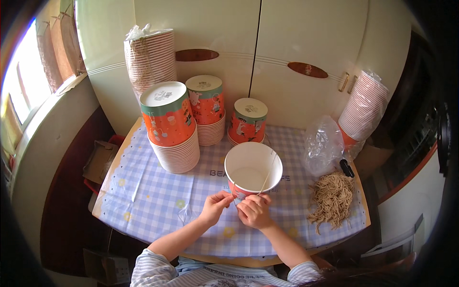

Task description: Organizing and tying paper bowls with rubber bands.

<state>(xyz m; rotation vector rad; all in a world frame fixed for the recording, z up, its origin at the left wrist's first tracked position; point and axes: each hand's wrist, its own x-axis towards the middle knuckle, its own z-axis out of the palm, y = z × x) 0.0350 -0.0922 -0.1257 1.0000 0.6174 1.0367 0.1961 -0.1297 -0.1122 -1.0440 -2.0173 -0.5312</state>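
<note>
Working at a counter covered by a blue checked cloth, and bending both forearms in toward a single bucket. Finding it standing mouth up near the middle of the counter, just beyond the hands, and showing white inside and reddish outside. Pinching a thin tan cord with the right hand, with fingers pressed narrow, close to the near rim. Running that strand across the bucket's mouth, straight from the far right of the rim. Pinching a strand likewise with the left hand, with fingertips narrow, at the near wall. Being unable to tell one continuous cord from two pieces.

Facing three stacks of upturned orange-and-green buckets beyond, and a taller wrapped stack behind the left one. Having a loose bundle of similar cord lying to the right, with a small black object just beyond it, near a clear bag and a tilted wrapped stack. Facing a pale cabinet at the back.
</note>
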